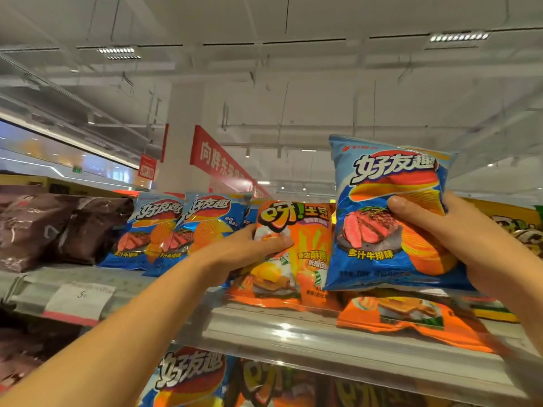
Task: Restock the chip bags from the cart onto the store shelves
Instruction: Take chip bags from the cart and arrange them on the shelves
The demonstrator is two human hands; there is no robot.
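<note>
Right hand (458,230) gripped my blue chip bag (390,212) upright above the shelf (293,333); left hand (249,251) pinched the orange bag (296,248) standing there

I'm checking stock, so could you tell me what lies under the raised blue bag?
Under the blue steak-flavour chip bag an orange foil snack bag lies flat on the grey metal shelf; anything behind is covered.

Overhead we see a white ceiling (293,69) carrying two strip lights, one at left (119,52) and one at right (458,36). A white column (182,142) rises behind the display. Beside it we note a long red banner (220,160) with white characters, and a small red hanging sign (146,170) to its left.
</note>
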